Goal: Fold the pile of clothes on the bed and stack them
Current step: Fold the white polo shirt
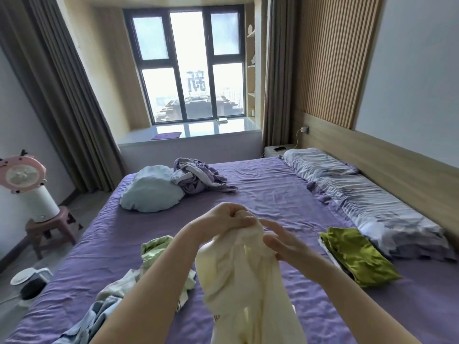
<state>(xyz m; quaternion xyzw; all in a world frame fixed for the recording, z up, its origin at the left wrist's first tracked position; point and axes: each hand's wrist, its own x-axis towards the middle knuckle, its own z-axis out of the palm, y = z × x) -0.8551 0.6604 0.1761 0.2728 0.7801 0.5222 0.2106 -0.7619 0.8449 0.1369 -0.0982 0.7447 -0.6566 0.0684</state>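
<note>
the person stands at the side of the wide bed with the purple sheet (260,189), both arms stretched out over it. the left hand (224,220) is clenched round a bunched top edge of a cream-white soft cotton garment (246,289), lifting it clear of the sheet, and the right hand (280,240) grasps the same cloth just beside it, thumb pressed on the fabric, fingers partly wrapped round the fold. the garment hangs down between the forearms toward the near edge of the bed. to the left, below the left arm, lies a loose pile of unfolded clothes in pale green, white and light blue (139,276). to the right, near a long grey-patterned pillow (367,202), rests a folded olive-green shiny garment (357,255) on top of something white. farther across the bed sit a pale blue rounded cushion (151,189) and, touching it, a crumpled lilac bundle of cloth (198,177). a pink and white fan (24,180) stands on a small brown stool (51,228) by the left wall.
</note>
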